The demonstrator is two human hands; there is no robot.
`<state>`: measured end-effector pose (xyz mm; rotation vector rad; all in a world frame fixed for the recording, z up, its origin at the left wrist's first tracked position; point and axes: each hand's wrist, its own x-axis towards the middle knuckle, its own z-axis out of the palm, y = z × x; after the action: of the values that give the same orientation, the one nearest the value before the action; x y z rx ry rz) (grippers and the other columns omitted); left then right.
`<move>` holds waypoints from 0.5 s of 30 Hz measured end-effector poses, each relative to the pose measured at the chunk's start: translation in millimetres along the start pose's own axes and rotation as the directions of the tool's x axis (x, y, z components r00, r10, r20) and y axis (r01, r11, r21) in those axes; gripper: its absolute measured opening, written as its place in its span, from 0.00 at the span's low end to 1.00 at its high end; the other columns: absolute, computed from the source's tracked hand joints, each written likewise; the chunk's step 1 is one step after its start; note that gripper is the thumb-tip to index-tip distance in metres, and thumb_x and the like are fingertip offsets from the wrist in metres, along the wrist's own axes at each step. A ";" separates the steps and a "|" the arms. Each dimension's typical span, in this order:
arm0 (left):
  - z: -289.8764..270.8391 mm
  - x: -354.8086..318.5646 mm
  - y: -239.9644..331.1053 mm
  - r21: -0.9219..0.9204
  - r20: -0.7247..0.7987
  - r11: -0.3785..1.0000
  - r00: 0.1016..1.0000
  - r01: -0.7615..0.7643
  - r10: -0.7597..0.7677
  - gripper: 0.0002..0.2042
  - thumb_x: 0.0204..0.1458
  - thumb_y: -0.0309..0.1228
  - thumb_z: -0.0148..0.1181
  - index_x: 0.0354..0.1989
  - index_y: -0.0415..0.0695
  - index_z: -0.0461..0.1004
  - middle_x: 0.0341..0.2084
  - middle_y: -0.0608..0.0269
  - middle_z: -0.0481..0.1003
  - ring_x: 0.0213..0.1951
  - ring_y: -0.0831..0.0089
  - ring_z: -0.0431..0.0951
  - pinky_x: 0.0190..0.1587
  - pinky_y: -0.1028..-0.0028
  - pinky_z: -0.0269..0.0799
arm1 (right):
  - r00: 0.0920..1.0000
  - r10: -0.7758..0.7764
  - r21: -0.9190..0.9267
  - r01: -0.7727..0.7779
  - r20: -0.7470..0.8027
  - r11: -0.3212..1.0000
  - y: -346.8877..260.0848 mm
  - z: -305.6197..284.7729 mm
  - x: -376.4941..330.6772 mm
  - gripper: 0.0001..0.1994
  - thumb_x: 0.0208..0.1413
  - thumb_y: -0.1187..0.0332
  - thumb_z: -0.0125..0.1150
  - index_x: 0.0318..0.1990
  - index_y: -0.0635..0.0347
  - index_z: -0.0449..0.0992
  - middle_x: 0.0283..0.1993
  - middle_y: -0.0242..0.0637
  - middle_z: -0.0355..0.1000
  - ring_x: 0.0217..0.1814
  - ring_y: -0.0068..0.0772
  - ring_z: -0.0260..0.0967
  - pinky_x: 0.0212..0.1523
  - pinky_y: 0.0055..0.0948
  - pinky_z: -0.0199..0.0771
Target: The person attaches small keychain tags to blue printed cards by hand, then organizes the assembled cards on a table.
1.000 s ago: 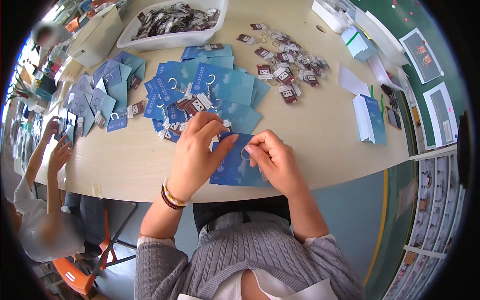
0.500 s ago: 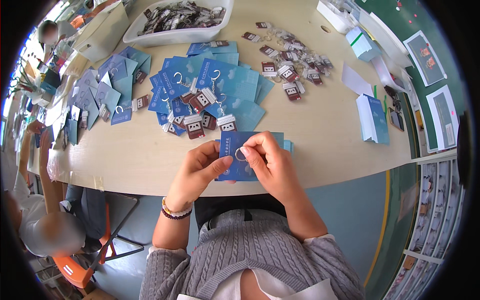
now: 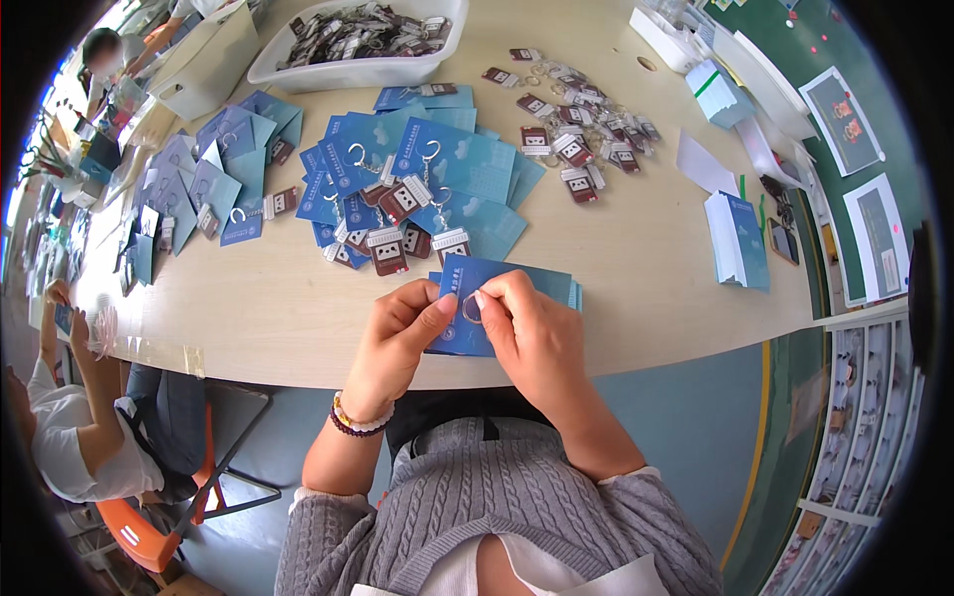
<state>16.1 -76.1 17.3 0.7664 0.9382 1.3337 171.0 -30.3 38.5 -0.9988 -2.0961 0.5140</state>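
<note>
At the table's near edge my left hand (image 3: 396,338) grips a blue card (image 3: 465,272) by its left side, thumb on top. Finger and thumb of my right hand (image 3: 532,323) pinch a metal split ring (image 3: 470,310) against the card's face. More cards (image 3: 576,295) lie stacked under it, partly covered by my hands. Just beyond is a pile of blue cards (image 3: 467,149) with keyrings fixed to them. Their brown-and-white charms (image 3: 386,250) hang toward me. Whether the ring in my fingers passes through the card is hidden.
Loose keyring charms (image 3: 574,149) lie scattered at the far right. A white tub (image 3: 437,72) of charms stands at the back. More finished-looking cards (image 3: 177,194) lie left. A card stack (image 3: 740,243) and phone (image 3: 783,241) sit right. Another person (image 3: 89,427) works at far left.
The card in my left hand has tilted and risen slightly, while my right fingers and the ring shifted a little left. At far left, the other person's hands moved lower.
</note>
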 end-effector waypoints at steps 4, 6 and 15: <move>-3.6 1.7 3.1 0.117 -0.035 0.993 0.999 -0.013 0.017 0.08 0.57 0.29 0.54 0.31 0.36 0.72 0.23 0.71 0.71 0.25 0.87 0.66 0.28 0.86 0.62 | 0.999 -0.019 -0.103 0.014 -0.047 0.995 8.5 1.3 -2.2 0.06 0.53 0.70 0.58 0.32 0.56 0.66 0.18 0.33 0.66 0.18 0.35 0.67 0.18 0.33 0.63; -2.7 5.4 7.7 0.189 -0.036 0.981 0.998 -0.040 0.047 0.08 0.57 0.29 0.54 0.30 0.37 0.72 0.22 0.71 0.71 0.24 0.87 0.67 0.28 0.86 0.65 | 0.992 -0.098 -0.117 0.088 -0.085 0.989 12.4 -0.1 -1.8 0.06 0.53 0.70 0.58 0.34 0.56 0.67 0.19 0.34 0.68 0.18 0.35 0.67 0.18 0.31 0.64; -42.0 83.9 86.0 0.446 -0.160 0.895 0.983 -0.010 0.091 0.13 0.55 0.32 0.55 0.42 0.34 0.71 0.29 0.65 0.74 0.27 0.81 0.75 0.25 0.80 0.78 | 0.959 0.282 -0.047 -0.281 0.018 0.959 73.3 -56.0 62.3 0.08 0.56 0.61 0.54 0.36 0.54 0.72 0.24 0.39 0.72 0.26 0.41 0.71 0.27 0.35 0.68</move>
<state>-60.6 13.6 65.0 1.0364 1.4041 1.2604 223.6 65.9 57.4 -1.3338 -2.0038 0.6260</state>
